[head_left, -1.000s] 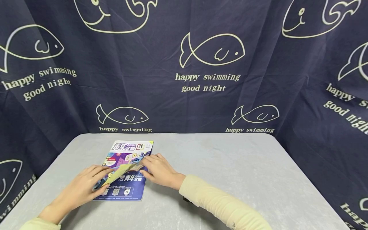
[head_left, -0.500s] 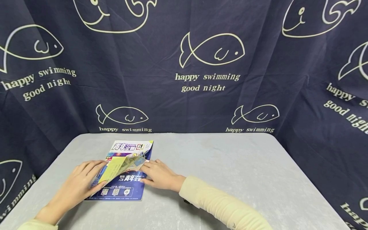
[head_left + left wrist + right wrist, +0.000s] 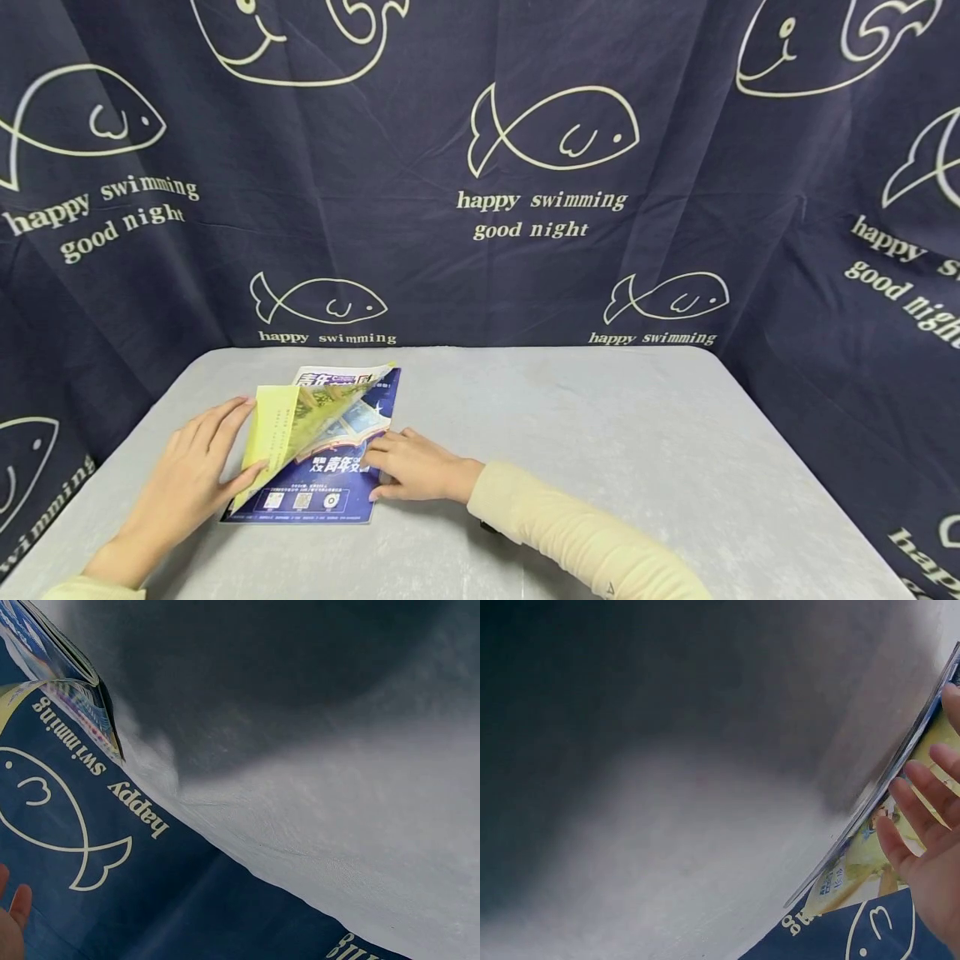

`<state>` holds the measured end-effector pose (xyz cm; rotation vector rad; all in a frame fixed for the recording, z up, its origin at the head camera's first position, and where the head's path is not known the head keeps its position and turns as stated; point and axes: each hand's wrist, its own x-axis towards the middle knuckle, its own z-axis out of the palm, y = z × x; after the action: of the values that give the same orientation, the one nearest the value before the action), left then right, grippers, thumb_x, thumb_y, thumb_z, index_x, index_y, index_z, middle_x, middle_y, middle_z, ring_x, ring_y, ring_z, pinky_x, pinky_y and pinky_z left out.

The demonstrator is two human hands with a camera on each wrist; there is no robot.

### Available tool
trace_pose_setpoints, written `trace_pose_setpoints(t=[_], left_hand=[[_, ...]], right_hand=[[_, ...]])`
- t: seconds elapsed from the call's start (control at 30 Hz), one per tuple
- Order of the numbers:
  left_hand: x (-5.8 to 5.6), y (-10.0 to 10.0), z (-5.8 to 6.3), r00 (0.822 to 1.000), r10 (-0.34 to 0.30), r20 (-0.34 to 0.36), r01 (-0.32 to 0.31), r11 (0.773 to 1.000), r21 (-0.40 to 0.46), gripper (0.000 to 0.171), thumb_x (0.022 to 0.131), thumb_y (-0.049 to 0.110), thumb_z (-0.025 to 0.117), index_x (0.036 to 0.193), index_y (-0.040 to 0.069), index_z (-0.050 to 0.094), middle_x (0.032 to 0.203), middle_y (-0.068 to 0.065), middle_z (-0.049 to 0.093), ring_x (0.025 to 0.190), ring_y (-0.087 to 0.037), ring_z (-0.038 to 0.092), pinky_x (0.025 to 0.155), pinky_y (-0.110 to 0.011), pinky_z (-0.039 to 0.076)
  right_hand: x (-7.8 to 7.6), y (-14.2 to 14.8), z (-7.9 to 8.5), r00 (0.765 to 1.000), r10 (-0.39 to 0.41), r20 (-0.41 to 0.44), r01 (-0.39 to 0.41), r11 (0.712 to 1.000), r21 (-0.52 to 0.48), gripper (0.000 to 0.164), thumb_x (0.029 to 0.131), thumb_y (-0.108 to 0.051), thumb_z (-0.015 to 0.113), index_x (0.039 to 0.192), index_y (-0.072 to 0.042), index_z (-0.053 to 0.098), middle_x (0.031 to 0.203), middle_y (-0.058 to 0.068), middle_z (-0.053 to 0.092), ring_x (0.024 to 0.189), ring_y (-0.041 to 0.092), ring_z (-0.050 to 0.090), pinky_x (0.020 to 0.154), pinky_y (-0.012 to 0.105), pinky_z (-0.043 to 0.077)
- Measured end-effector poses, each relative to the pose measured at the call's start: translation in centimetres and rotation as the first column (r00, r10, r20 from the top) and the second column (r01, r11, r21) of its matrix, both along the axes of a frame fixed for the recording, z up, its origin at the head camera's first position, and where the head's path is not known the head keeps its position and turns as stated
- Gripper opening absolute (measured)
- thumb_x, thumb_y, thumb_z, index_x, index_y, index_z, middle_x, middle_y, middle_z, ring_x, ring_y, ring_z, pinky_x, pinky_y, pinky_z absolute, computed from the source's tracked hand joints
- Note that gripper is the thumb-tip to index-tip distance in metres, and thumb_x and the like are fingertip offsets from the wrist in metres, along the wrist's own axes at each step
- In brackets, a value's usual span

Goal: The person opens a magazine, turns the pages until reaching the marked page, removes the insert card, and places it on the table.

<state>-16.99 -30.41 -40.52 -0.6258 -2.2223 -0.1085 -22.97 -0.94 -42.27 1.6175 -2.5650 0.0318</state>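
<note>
The magazine point(image 3: 322, 454) lies on the table's point(image 3: 600, 433) left part, long axis running away from the person. Its cover point(image 3: 300, 421) stands half-lifted leftward against the left hand's point(image 3: 191, 483) straight fingers; the right hand point(image 3: 412, 471), fingers flat, presses the page beneath.

The head camera looks forward and down from above the near edge of a grey table point(image 3: 600, 417), taking in a dark fish-print curtain point(image 3: 525, 208) behind and a magazine point(image 3: 322, 483) at left. The left wrist camera sits low and very close, tilted, showing tabletop, curtain and the magazine's corner point(image 3: 75, 682). The right wrist camera, equally close, shares the tabletop and the magazine's edge point(image 3: 885, 787).
</note>
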Motion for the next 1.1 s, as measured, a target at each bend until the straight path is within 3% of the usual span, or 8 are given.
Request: trace_pose_setpoints(t=[0.17, 0.37, 0.73, 1.1], left_hand=[[-0.5, -0.2, -0.1, 0.996, -0.017, -0.084, 0.019, 1.000, 0.021, 0.077, 0.087, 0.063, 0.036, 0.125, -0.002, 0.050, 0.125, -0.023, 0.050, 0.104, -0.041, 0.048, 0.075, -0.053, 0.037], [-0.6, -0.4, -0.3, 0.995, 0.002, -0.099, 0.001, 0.999, 0.036, 0.074, 0.088, 0.061, 0.035, 0.125, 0.000, 0.050, 0.128, -0.023, 0.048, 0.106, -0.043, 0.044, 0.076, -0.053, 0.034], [0.1, -0.9, -0.3, 0.998, 0.063, 0.024, -0.063, 0.998, -0.015, 0.062, 0.093, 0.056, 0.027, 0.124, 0.009, 0.053, 0.132, -0.022, 0.043, 0.116, -0.043, 0.036, 0.082, -0.053, 0.029], [0.0, -1.5, -0.7, 0.992, 0.096, 0.076, -0.092, 0.994, -0.050, 0.059, 0.094, 0.053, 0.021, 0.120, 0.012, 0.055, 0.130, -0.021, 0.043, 0.114, -0.041, 0.036, 0.081, -0.053, 0.027]], right_hand=[[0.0, 0.1, 0.0, 0.999, 0.010, 0.033, -0.011, 1.000, 0.016, 0.047, 0.082, -0.053, 0.056, 0.118, -0.023, 0.054, 0.117, -0.011, 0.056, 0.102, 0.004, 0.050, 0.083, 0.018, 0.035], [-0.1, 0.1, 0.2, 0.999, 0.024, 0.042, -0.025, 0.999, 0.022, 0.048, 0.079, -0.053, 0.057, 0.117, -0.024, 0.055, 0.118, -0.011, 0.056, 0.103, 0.003, 0.050, 0.085, 0.017, 0.036], [-0.3, 0.0, 0.1, 0.999, 0.025, 0.047, -0.027, 0.999, 0.031, 0.046, 0.081, -0.052, 0.056, 0.118, -0.024, 0.055, 0.120, -0.011, 0.056, 0.109, 0.004, 0.050, 0.086, 0.018, 0.036], [-0.2, 0.0, 0.3, 0.999, 0.018, 0.051, -0.020, 0.999, 0.043, 0.042, 0.085, -0.050, 0.052, 0.117, -0.024, 0.056, 0.121, -0.011, 0.057, 0.116, 0.006, 0.048, 0.088, 0.020, 0.036]])
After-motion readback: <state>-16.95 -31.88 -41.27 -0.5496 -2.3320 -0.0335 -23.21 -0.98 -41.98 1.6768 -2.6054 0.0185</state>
